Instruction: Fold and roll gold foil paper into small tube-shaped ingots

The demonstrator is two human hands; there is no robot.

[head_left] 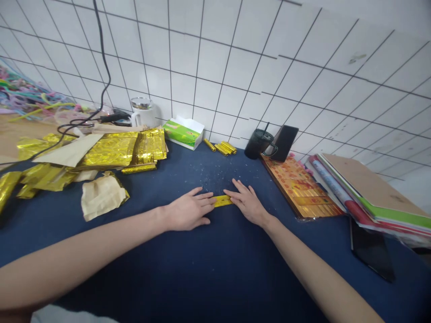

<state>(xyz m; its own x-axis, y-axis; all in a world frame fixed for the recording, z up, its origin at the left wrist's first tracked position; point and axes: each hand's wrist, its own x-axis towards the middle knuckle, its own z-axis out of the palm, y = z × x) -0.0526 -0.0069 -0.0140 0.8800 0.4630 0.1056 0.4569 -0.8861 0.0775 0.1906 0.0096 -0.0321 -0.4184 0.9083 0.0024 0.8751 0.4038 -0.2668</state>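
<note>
A small strip of shiny gold foil paper point(222, 201) lies on the dark blue table covering point(208, 269), between my two hands. My left hand point(191, 209) rests flat with its fingers stretched out, their tips over the strip's left end. From the other side my right hand point(248, 204) lies with its fingers spread, and its fingertips touch the right end. The strip's two ends are partly hidden under the fingers. Behind them, several rolled gold foil tubes point(226, 148) lie near the wall.
Gold foil sheets point(111, 148) are piled at the left, with a crumpled piece point(103, 196) in front. A green tissue box point(184, 133), white mug point(144, 112), dark mug point(258, 143) and propped phone point(284, 142) line the wall. An orange packet point(299, 186) and stacked folders point(373, 188) lie right.
</note>
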